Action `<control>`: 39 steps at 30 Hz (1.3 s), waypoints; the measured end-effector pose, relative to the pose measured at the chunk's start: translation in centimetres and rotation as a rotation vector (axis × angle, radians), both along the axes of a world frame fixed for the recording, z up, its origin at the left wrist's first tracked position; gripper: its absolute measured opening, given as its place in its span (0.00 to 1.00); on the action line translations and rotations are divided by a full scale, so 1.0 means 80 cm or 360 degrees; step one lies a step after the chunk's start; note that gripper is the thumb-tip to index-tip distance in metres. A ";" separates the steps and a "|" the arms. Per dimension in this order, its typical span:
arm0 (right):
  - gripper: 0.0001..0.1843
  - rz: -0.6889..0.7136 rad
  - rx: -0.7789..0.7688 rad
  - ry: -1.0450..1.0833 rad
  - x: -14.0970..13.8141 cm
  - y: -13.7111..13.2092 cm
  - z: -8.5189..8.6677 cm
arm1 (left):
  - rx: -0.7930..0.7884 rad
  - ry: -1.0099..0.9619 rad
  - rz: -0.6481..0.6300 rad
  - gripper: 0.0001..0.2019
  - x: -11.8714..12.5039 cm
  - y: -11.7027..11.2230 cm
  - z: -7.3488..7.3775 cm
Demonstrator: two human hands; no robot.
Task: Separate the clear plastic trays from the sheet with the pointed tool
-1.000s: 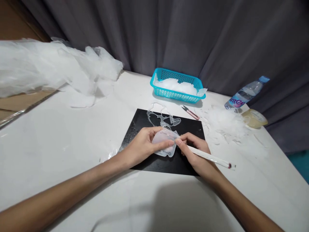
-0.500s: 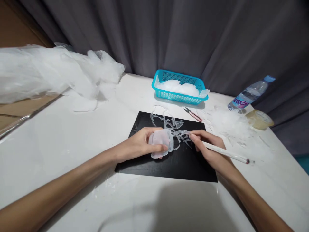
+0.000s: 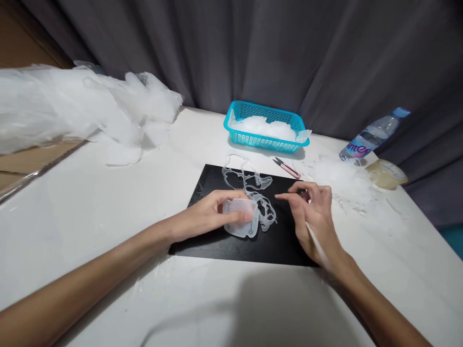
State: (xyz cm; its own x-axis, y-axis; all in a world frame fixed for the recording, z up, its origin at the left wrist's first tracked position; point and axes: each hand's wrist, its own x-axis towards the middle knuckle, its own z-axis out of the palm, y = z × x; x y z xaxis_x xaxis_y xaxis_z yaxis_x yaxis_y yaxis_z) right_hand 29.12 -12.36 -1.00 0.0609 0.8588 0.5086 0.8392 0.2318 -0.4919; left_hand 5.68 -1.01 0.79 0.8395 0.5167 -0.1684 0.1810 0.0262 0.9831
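My left hand (image 3: 213,212) grips a small translucent plastic piece (image 3: 241,218) over a black mat (image 3: 278,241) on the white table. Thin clear plastic trimmings (image 3: 253,188) lie tangled on the mat just beyond and to the right of the piece. My right hand (image 3: 313,214) hovers over the mat's right side, a short gap from the piece, fingers loosely curled around a thin white pen-like tool (image 3: 315,243) that runs back along the wrist.
A teal basket (image 3: 265,140) with white plastic pieces sits at the table's far edge. Small pink snips (image 3: 287,167) lie beside it. A water bottle (image 3: 372,135), a yellowish lid (image 3: 385,174) and white scraps (image 3: 340,178) lie right. Crumpled clear plastic (image 3: 90,106) piles up left.
My right hand let go of the strip of trimming, pulled away to the right and turned, swinging the white tool back along the wrist. My left hand kept the piece.
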 end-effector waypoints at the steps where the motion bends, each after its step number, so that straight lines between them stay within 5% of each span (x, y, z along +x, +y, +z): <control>1: 0.19 0.0026 0.0040 -0.0043 -0.004 -0.001 -0.001 | 0.0016 -0.0003 0.0002 0.14 0.000 0.000 0.000; 6: 0.15 0.0428 -0.0138 0.0206 -0.023 -0.004 -0.003 | 0.0057 -0.0036 0.0045 0.10 0.001 -0.001 0.002; 10: 0.15 0.0520 -0.0446 0.0495 -0.038 -0.005 -0.006 | 0.0143 -0.0047 0.0014 0.13 0.001 -0.003 0.003; 16: 0.14 0.0200 -0.0615 0.0888 -0.049 -0.003 -0.015 | 0.0309 -0.0055 0.0005 0.17 0.002 -0.009 0.004; 26: 0.11 0.0284 -0.0435 0.0506 -0.043 -0.006 -0.015 | 0.0271 0.0053 0.0127 0.15 0.007 -0.021 0.000; 29: 0.10 0.0133 -0.0329 0.0508 -0.021 0.000 -0.009 | 0.0300 0.0160 0.0139 0.13 0.001 -0.020 -0.006; 33: 0.14 -0.0531 -0.0185 0.0496 0.039 0.014 -0.005 | 0.0174 0.0262 0.0079 0.13 -0.005 -0.013 -0.003; 36: 0.13 -0.0459 -0.0477 0.0270 0.060 0.019 -0.009 | 0.0029 0.0177 0.0028 0.15 -0.005 -0.010 0.007; 39: 0.08 -0.0389 -0.0497 0.0157 0.054 0.017 -0.011 | -0.0029 0.0157 0.0008 0.15 -0.006 -0.010 0.016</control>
State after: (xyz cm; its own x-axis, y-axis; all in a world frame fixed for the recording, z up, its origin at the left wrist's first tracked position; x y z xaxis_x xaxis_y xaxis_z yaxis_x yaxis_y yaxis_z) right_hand 33.42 -10.97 -1.89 0.3177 0.9252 0.2074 0.7965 -0.1417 -0.5879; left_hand 5.19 -1.83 2.11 0.8158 0.5169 -0.2593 0.2765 0.0453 0.9600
